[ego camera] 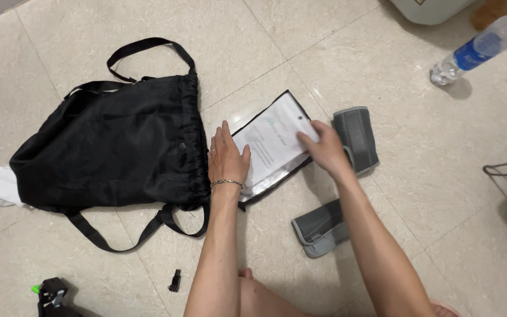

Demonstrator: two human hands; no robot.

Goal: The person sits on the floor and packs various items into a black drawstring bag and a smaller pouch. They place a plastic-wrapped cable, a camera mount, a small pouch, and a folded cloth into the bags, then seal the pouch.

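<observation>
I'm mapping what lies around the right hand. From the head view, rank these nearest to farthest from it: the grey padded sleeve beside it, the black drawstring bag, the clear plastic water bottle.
From the right hand:
1. Grey padded sleeve, just past its far side, seemingly touching.
2. Black drawstring bag, across the clear document pouch, beyond the left hand.
3. Clear plastic water bottle, lying at the upper right corner.

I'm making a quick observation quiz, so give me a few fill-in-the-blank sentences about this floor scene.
1. Both hands, left hand and right hand, rest on a clear ____ holding papers.
2. The bag left of the pouch is ____ in colour.
3. The left wrist wears a ____.
4. The bottle at upper right has a ____ label.

Missing words: pouch; black; bracelet; blue
</observation>
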